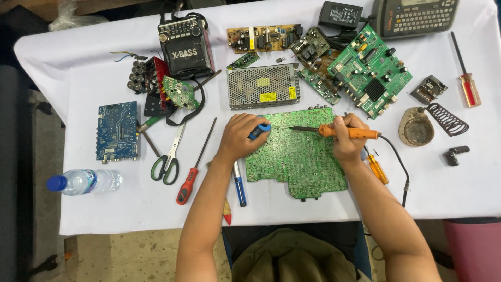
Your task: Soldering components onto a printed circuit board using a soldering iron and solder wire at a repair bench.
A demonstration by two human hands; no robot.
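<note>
green circuit board [297,156] lies flat on the desk [449,188] right in front of you, solder side up, its near edge toward your body and its far edge just short of the perforated metal power supply [262,86]. your left hand [241,137] rests on the board's upper left corner, fingers [249,124] curled around a small blue-handled tool [259,130], pinning that corner down. your right hand [348,138] sits over the board's upper right edge, fingers clenched in a pen grip on the orange soldering iron [347,132].

the relation to watch is the iron's long axis: it runs nearly level, right to left, with the dark tip [293,127] pointing at your left hand and sitting near the board's far edge, about midway between the two hands. the tip is near the blue tool but apart from it. whether it touches the board, you cannot tell from this view. your right hand owns the tip; the left only steadies.

the iron's cord [399,167] trails off to the right and back toward you. farther out on the right sit the round iron stand [416,128] and its coil holder [448,119].
</note>
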